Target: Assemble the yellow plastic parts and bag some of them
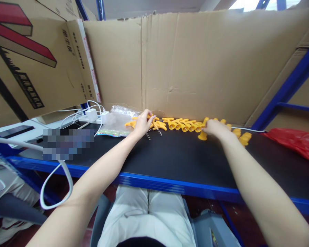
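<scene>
Cardboard wall behind black bench. Red bag at right edge, clear bag at left. Yellow plastic parts in row along wall. Left hand on left pile, right hand on right parts; grip: cannot tell. Small springs by left hand.

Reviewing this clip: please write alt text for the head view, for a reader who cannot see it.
Both hands reach across a black worktop to yellow plastic parts lined along a cardboard wall: the left hand rests on a loose pile, the right hand on the row's right part. A clear plastic bag and white chargers lie left, a red bag right.
</scene>
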Tool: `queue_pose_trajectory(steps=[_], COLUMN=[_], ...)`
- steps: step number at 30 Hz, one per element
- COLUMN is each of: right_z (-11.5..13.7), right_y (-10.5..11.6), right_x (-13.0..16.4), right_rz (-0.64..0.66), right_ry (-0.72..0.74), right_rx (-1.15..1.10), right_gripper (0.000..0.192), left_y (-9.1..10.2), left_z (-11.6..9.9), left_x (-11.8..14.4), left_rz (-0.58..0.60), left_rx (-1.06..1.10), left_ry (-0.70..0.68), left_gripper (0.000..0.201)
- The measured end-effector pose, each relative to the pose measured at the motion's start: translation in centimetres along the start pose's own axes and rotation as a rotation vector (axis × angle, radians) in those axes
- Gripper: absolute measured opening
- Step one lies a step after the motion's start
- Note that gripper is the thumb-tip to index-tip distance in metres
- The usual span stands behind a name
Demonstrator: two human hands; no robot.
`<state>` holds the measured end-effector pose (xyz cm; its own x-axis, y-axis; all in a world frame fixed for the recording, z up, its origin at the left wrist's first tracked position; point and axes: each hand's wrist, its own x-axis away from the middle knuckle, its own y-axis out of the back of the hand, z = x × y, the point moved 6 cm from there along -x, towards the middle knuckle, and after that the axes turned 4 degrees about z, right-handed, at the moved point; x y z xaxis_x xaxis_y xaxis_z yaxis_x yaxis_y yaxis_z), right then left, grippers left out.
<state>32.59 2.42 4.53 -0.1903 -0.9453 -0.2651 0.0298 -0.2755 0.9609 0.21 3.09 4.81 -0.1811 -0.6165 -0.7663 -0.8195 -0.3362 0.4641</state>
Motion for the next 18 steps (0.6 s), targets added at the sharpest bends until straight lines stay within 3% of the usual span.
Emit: queue_pose_trajectory(steps=[2,5,7,11,18], right_z=[2.0,5.7,7.3,8.8,10.7], right_y=[-1.0,-1.6,-2.0,-3.1,-2.2], right_x=[0.9,2.6,3.4,3.8,4.2], right_rz=[0.218,0.35,0.37,0.325,0.04], right_ry=[0.059,0.283,0.369,0.442,0.575], right_rx=[-0.058,-0.282,-0.35,-0.256,-0.061], right_gripper=[0.017,0.022,0.025,0.031,0.02], left_y=[-0.3,-0.8,-0.9,-0.7,-1.4], left_z=[-0.2,-0.4,-0.3,0.3,2.0], left_x=[0.1,0.3,0.4,0.7,0.7], left_rz=[0.025,0.067,0.059,-0.012,-0.087], left_rx=[-0.005,-0.004,0.023,0.117,0.34], left_ry=[-0.006,0.008,0.07,0.24,0.334], left_gripper=[0.01,0.013,0.013,0.014,0.018])
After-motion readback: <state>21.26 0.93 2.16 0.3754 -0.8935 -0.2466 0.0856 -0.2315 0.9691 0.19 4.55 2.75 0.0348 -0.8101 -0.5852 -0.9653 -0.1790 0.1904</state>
